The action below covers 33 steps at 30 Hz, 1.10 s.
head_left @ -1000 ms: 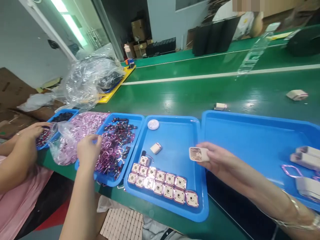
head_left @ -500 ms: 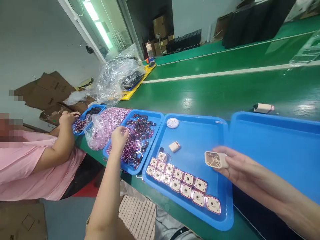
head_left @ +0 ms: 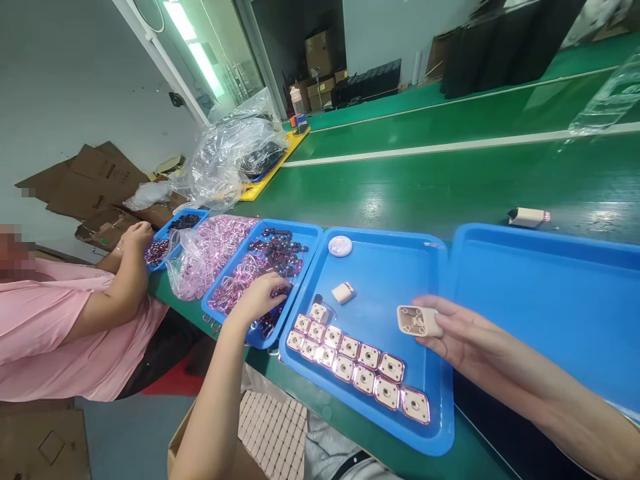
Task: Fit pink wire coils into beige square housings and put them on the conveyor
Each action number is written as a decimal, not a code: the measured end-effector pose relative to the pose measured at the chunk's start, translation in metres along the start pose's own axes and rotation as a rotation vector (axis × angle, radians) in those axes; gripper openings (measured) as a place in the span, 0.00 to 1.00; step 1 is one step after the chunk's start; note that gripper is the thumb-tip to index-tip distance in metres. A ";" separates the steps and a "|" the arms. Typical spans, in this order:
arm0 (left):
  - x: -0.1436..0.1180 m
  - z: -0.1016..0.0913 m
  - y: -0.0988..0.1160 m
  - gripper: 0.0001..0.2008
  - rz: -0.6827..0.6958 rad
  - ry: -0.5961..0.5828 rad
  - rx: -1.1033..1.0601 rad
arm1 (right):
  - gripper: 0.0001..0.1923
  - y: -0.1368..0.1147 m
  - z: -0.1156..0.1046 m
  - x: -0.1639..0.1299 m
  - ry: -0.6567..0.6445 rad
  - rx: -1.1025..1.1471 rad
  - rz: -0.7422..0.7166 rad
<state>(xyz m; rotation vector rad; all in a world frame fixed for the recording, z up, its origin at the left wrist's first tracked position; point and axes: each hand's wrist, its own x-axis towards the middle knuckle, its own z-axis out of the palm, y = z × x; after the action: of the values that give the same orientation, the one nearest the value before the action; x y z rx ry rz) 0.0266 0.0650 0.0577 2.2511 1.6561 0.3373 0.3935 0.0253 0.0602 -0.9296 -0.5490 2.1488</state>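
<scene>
Head view, right hand (head_left: 457,333) gripping beige housing (head_left: 417,321), left hand (head_left: 260,299) in coil tray (head_left: 310,235)

There is a single view, taken from the person's head, looking forward and steeply down across the near edge of the green bench (head_left: 450,180). It tilts, so the bench's near edge runs from the left down toward the bottom right. The blue trays (head_left: 440,413) along that near edge sit close under the lens. The left hand (head_left: 260,300) and the right hand (head_left: 455,330) enter from the bottom. The bench's far edge, cardboard boxes (head_left: 320,53) and a doorway lie well beyond. A co-worker's arm (head_left: 120,287) shows at the left border.
</scene>
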 end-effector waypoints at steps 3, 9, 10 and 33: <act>0.001 -0.006 0.005 0.07 -0.015 0.120 -0.025 | 0.09 0.001 0.000 0.002 -0.027 0.000 -0.047; -0.003 -0.022 0.055 0.06 -0.094 0.669 -0.192 | 0.09 0.003 -0.001 0.002 -0.149 0.025 -0.075; -0.006 -0.020 0.072 0.08 -0.073 0.739 -0.280 | 0.10 0.003 -0.001 0.001 -0.158 0.028 -0.075; -0.025 0.041 0.197 0.20 0.250 0.603 -0.978 | 0.10 0.009 0.007 -0.007 -0.221 -0.039 -0.058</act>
<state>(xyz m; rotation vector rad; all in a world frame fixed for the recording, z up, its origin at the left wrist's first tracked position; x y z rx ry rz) 0.2074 -0.0178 0.0976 1.6196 1.0031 1.6027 0.3874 0.0140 0.0624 -0.6916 -0.7188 2.2084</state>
